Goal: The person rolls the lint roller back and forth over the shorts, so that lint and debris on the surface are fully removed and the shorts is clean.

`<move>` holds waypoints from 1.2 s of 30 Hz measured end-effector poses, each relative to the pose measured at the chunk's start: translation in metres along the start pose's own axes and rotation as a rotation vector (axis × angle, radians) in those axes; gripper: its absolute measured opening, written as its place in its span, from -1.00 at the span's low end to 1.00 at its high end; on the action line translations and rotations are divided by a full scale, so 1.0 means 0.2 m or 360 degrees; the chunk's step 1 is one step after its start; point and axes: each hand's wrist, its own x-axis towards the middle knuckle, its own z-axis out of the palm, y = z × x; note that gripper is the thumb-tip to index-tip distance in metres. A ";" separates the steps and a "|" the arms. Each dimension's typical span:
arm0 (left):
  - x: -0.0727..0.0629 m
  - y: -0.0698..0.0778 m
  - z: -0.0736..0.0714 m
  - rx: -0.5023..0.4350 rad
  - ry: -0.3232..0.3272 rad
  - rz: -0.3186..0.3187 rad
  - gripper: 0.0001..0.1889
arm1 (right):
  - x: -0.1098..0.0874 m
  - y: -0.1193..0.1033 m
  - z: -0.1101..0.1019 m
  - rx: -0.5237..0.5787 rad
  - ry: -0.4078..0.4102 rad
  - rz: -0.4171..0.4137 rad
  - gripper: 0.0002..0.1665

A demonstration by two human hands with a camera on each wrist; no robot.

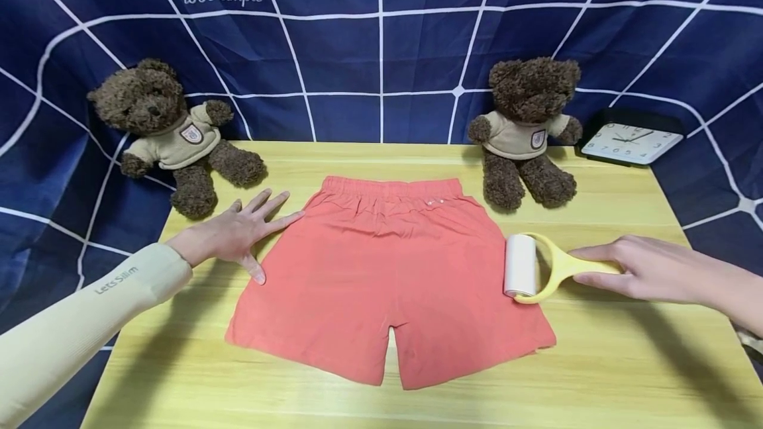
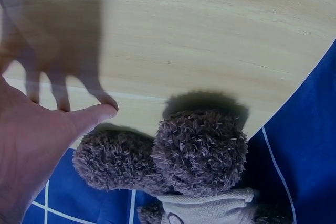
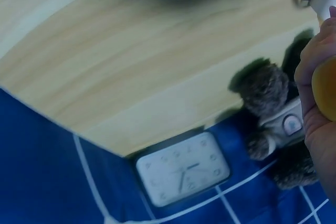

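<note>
Coral-red shorts (image 1: 334, 277) lie spread flat on the wooden table, waistband toward the back, with two small shiny marks near the waistband's right. My left hand (image 1: 247, 230), fingers straight and spread, is at the shorts' left edge, fingertips and thumb overlapping the fabric. In the left wrist view its thumb (image 2: 89, 119) extends above the tabletop. My right hand (image 1: 644, 267) grips the yellow handle of a lint roller (image 1: 520, 265), whose white roll is at the right side of the shorts. The handle's rounded end (image 3: 326, 87) pokes out of the fist in the right wrist view.
Behind the left hand a brown teddy bear (image 1: 175, 134) leans at the table's back left corner. Another teddy bear (image 1: 512, 131) sits at the back right, beside a black-framed clock (image 1: 632, 141). Dark blue cloth (image 1: 334, 51) with white lines hangs around the table (image 1: 286, 402).
</note>
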 end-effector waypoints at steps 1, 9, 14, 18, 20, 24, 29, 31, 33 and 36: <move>0.00 0.00 0.00 -0.0005 0.0006 0.0006 0.49 | -0.02 0.00 0.00 -0.0018 0.0010 0.0010 -0.53; 0.01 -0.01 0.01 -0.0047 0.0040 0.0026 0.49 | -0.21 0.07 -0.04 -0.0162 0.0096 0.0164 -0.51; 0.01 0.00 0.02 -0.0109 0.0078 0.0040 0.47 | -0.35 0.13 -0.05 -0.0009 0.0327 0.0197 -0.40; -0.06 0.02 0.04 -0.0148 0.0200 0.0060 0.22 | -0.39 0.08 0.00 0.0118 0.0462 0.0188 -0.37; -0.13 0.03 0.06 -0.0144 0.0266 0.0061 0.08 | -0.38 0.01 0.04 0.0169 0.0469 0.0206 -0.37; -0.27 0.05 0.12 -0.0144 0.0351 0.0059 0.02 | -0.32 -0.20 0.12 0.0249 0.0449 0.0311 -0.40; -0.37 0.08 0.18 -0.0162 0.0435 0.0149 0.22 | -0.19 -0.51 0.20 0.0241 0.0493 0.0368 -0.41; -0.40 0.09 0.20 -0.0162 0.0433 0.0157 0.26 | -0.11 -0.63 0.23 0.0253 0.0513 0.0317 -0.47; -0.42 0.10 0.21 -0.0168 0.0414 0.0140 0.29 | -0.02 -0.73 0.27 0.0296 0.0532 0.0262 -0.49; -0.44 0.11 0.23 -0.0171 0.0390 0.0118 0.33 | 0.14 -0.88 0.32 0.0430 0.0504 0.0197 -0.59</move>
